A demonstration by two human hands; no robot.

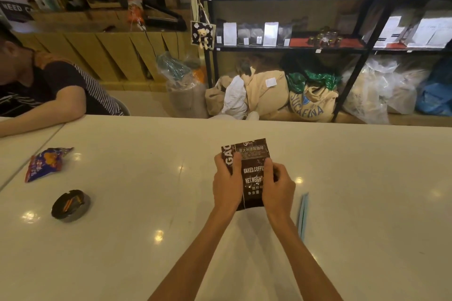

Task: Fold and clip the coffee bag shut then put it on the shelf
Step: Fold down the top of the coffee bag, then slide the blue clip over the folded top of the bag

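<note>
A dark brown coffee bag (252,151) with white lettering lies flat on the white table (146,215), its top end pointing away from me. My left hand (226,183) grips its left edge, thumb on the front. My right hand (277,186) grips its right edge the same way. A long light-blue clip (302,215) lies on the table just right of my right wrist, apart from the bag. The black metal shelf (288,47) stands beyond the table's far edge, with rows of bags on it.
A blue snack packet (44,164) and a dark round ashtray (71,205) lie on the table's left side. A person in a dark top (49,90) leans an arm on the far left corner. Sacks and plastic bags (310,98) fill the floor under the shelf.
</note>
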